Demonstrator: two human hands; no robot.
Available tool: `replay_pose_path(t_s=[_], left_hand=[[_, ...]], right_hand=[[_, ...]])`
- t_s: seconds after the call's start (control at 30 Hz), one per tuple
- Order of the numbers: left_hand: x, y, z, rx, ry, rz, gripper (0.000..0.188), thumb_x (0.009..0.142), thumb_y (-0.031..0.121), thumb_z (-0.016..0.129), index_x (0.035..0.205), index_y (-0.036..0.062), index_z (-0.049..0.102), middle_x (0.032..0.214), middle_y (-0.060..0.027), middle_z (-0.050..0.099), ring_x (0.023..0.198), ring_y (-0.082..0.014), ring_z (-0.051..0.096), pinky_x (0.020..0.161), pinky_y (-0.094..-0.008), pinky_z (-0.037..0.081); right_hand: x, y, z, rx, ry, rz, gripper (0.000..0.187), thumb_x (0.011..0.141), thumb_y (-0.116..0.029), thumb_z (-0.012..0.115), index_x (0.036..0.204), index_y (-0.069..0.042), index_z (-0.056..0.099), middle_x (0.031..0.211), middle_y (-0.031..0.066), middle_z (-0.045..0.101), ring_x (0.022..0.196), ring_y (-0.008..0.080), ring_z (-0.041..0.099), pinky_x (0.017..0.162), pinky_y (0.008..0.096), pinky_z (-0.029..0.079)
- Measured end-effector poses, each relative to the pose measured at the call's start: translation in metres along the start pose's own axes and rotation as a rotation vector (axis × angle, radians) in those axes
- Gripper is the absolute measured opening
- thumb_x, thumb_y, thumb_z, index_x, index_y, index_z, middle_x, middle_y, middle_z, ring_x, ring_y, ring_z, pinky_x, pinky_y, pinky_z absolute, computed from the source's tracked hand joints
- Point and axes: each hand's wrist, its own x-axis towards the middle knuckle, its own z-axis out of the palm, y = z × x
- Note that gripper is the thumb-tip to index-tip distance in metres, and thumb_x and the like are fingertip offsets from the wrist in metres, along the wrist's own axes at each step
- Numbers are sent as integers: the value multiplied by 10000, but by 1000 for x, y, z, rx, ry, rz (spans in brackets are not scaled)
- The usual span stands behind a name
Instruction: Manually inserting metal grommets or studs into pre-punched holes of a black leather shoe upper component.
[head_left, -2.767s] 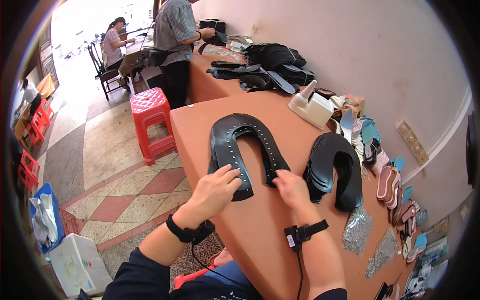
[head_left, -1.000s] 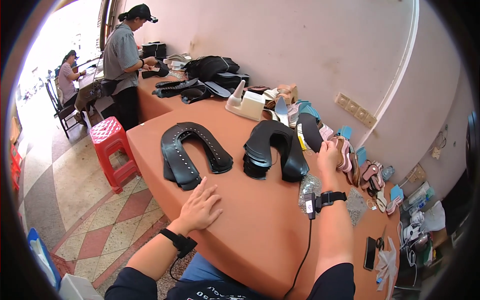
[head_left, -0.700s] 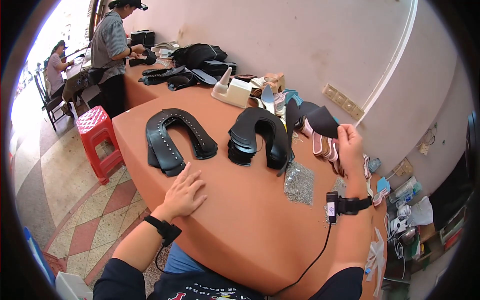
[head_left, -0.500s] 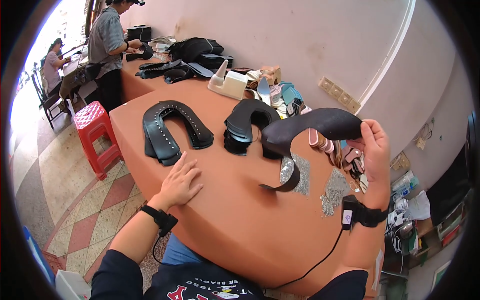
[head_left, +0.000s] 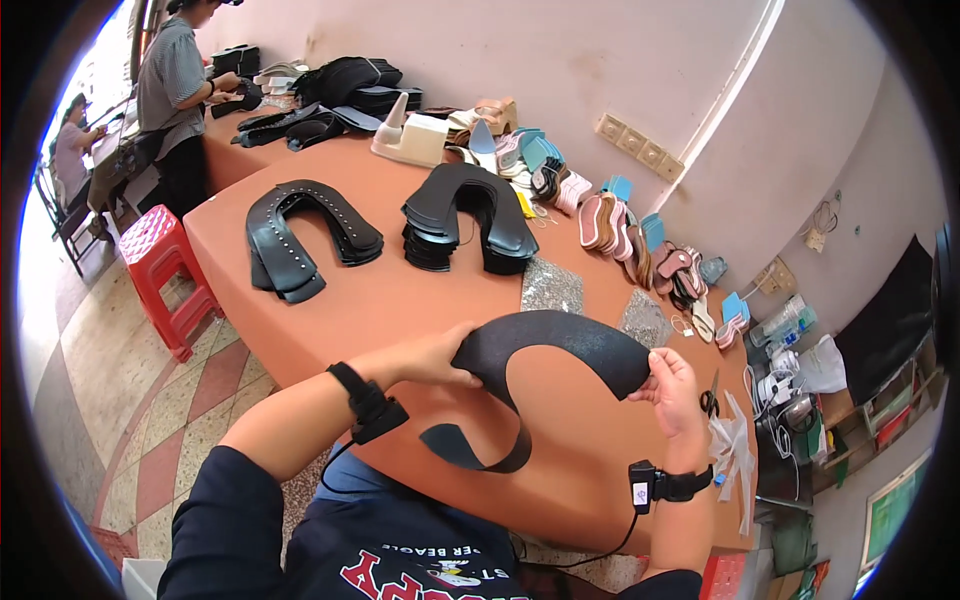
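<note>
A curved black leather piece (head_left: 545, 328) hangs over the near part of the table, one of its tails twisted downward. My left hand (head_left: 440, 358) grips its left side, thumb below and fingers partly hidden behind it. At the right end, my right hand (head_left: 672, 390) pinches the edge between thumb and fingers. Beyond it stands a stack of black U-shaped leather pieces (head_left: 455, 205). Further left lie U-shaped pieces with silver studs (head_left: 280, 225) along the curve. Two patches of small silver studs, one left (head_left: 551, 288) and one right (head_left: 645, 320), lie past the held piece.
The orange-covered table (head_left: 340, 320) bears a cream dispenser (head_left: 412, 138), bundles of pink and brown straps (head_left: 605, 225), scissors (head_left: 710, 395) and clear plastic strips (head_left: 735, 445). A red stool (head_left: 165, 265) stands at its left. A co-worker (head_left: 175, 85) handles black pieces at the far end.
The leather piece has come down and nearer to me in my right hand. My left hand has left the tabletop and taken hold of its left side. The view has shifted right.
</note>
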Motion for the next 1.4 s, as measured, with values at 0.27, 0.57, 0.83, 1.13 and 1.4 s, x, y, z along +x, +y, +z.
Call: replay_pose_path(t_s=[0.27,0.57,0.83,1.13,1.4], left_hand=[[39,43,8,-66,-100,-54,633,640,180,789,1136,-32,459,1016,-147,581,925,-221,592,768,-300,475],[37,46,0,-223,-112,-362,638,634,41,762,1119,-38,355,861,-154,567,603,-190,613,452,-265,521],[29,16,-26,15,-194,-475,690,623,72,783,1167,-28,370,795,-168,593,532,-196,605,435,-267,506],[63,-1,-48,144,-491,-333,781,571,99,816,1208,-29,384,1047,-189,565,841,-281,621,613,-323,531],[90,-3,-53,469,-355,-194,727,618,283,790,1182,-9,436,1070,-202,571,1008,-326,556,827,-370,447]], right_hand=[[-22,49,-47,22,164,80,171,910,-202,502,859,-43,536,636,19,560,459,96,543,405,241,495],[17,94,-66,-101,183,40,185,905,-175,515,1004,-23,551,734,42,604,554,97,573,487,207,468],[-34,58,32,-1004,-318,-428,329,775,-142,646,1073,-30,561,968,130,594,917,289,567,807,364,451],[-28,67,-4,-536,-399,188,265,826,-143,613,1050,-8,573,928,114,624,821,214,606,723,312,476],[20,82,-2,-1069,-185,-301,189,769,-123,629,920,-9,630,944,153,614,819,311,596,718,373,470]])
